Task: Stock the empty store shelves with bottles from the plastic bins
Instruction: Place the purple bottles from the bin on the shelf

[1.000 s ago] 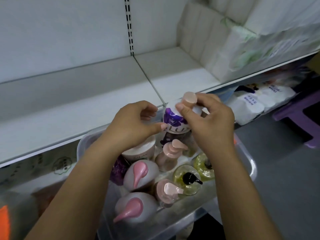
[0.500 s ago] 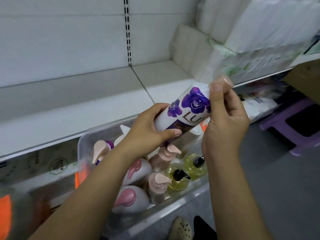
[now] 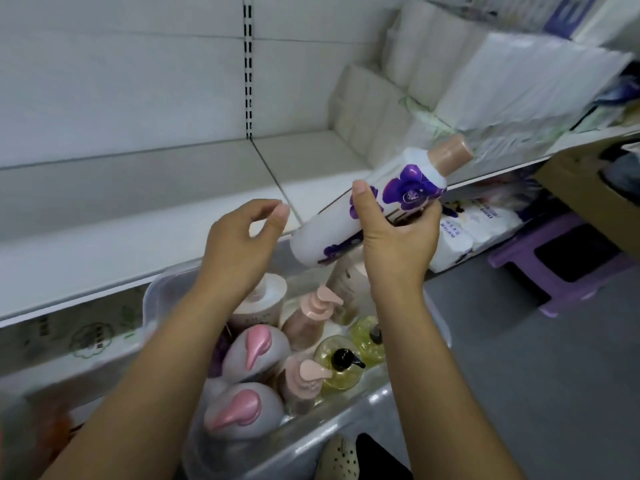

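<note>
My right hand [image 3: 394,237] grips a white bottle [image 3: 412,183] with purple flowers and a beige cap. The bottle is tilted, cap up and to the right, above the clear plastic bin [image 3: 156,292]. My left hand [image 3: 239,247] hovers just left of the bottle's base with loosely curled fingers, holding nothing. The bin holds several pump bottles, among them pink-topped ones [image 3: 256,351] and a yellow one with a black pump [image 3: 341,362]. The white shelf [image 3: 138,216] lies bare behind my hands.
Packs of white tissue rolls [image 3: 398,109] fill the shelf's right end. Wrapped white packs [image 3: 467,230] sit on the lower shelf. A purple stool [image 3: 561,271] and a cardboard box [image 3: 581,188] stand on the right. A foot in a spotted shoe [image 3: 341,459] shows below the bin.
The bottle came up out of the bin and tilted. My left hand let go of its base, and my right hand moved from the cap down to the body.
</note>
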A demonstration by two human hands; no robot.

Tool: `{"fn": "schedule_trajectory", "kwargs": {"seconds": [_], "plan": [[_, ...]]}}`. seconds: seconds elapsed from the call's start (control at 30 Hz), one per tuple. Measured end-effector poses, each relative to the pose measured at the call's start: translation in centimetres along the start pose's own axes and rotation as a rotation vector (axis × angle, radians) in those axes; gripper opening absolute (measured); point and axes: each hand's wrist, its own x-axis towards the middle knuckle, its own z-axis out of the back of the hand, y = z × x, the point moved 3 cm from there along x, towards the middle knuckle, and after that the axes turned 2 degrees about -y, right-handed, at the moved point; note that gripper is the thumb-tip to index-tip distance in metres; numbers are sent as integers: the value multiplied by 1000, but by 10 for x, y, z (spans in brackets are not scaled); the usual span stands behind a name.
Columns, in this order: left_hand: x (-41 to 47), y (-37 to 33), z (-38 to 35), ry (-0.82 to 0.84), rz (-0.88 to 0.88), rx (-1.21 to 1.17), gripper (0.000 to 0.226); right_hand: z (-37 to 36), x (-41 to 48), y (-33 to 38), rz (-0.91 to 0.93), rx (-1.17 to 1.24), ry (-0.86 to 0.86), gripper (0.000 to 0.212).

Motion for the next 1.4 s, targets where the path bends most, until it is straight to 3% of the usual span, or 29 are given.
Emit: {"fn": "schedule_trajectory", "kwargs": {"seconds": [0.1, 0.2, 0.43, 0.6, 0.77, 1.1, 1.4], "plan": [[15, 29, 3, 34, 112, 277, 53, -20, 31, -2, 33, -58, 7, 60], [24, 47, -2, 97, 106, 446, 61, -43, 58, -11, 59, -175, 42, 71], [45, 74, -1, 221, 216, 563, 71, -82, 91, -34, 182, -352, 217, 85], [47, 71, -1, 224, 232, 596, 69, -81, 87, -82, 166, -471, 307, 115], [49, 72, -4, 236, 241, 629, 67, -75, 109, -98, 137, -520, 357, 110], [58, 67, -7, 212, 254, 676, 68, -71, 159, -108, 97, -499, 230, 99], [55, 64, -3, 175, 254, 624, 61, -69, 172, -116, 39, -532, 188, 107]]}}
